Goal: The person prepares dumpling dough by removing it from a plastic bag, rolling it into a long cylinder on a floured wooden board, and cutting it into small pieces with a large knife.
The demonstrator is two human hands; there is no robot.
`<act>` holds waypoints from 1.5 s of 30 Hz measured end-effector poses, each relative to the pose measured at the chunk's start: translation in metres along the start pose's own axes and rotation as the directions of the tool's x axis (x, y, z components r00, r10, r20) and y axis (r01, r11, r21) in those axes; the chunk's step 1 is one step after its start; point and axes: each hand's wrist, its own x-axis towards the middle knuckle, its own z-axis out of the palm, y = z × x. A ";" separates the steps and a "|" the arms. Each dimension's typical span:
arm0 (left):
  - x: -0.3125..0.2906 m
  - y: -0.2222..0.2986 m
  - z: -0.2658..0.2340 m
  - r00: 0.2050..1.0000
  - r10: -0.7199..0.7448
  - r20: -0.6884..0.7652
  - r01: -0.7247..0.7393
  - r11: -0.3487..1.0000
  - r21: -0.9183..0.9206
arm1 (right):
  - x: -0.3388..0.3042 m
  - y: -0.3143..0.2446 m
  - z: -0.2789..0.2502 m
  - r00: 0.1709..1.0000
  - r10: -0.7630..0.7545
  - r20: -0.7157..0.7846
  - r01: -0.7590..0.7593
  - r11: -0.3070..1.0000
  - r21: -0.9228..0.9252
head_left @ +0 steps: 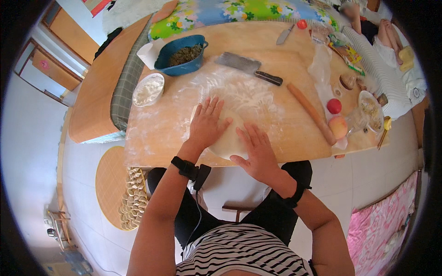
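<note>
Head view: where was the dough (228, 141)?

— On the floured table (244, 35), close to its near edge.

And the left hand (207, 123)?

— It lay palm down, fingers slightly spread over the dough's left part.

The right hand (257, 154)?

— Palm down too, thumb held wide, it rested at the dough's right side. A cleaver (239, 63) lay beyond, a rolling pin (311, 114) to the right.

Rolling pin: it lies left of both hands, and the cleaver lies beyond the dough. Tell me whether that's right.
Wrong side: the head view shows the rolling pin to the right of both the left hand and the right hand. The cleaver does lie beyond the dough.
</note>
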 end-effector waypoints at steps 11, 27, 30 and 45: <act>0.011 -0.019 0.002 0.994 0.092 0.053 -0.089 0.994 -0.065 | 0.003 0.004 0.010 0.995 -0.078 0.059 0.077 0.997 0.018; 0.025 -0.033 0.008 0.992 -0.078 0.097 0.074 0.996 0.042 | 0.009 0.012 0.009 0.996 -0.046 0.072 0.035 0.990 0.137; 0.028 0.002 0.009 0.986 0.155 -0.068 -0.155 0.988 0.012 | 0.004 0.030 0.011 0.999 -0.019 0.028 0.008 0.943 0.332; 0.015 0.060 0.013 0.974 0.227 0.021 -0.227 0.974 0.019 | -0.016 0.070 -0.004 0.972 0.235 -0.015 -0.219 0.927 0.305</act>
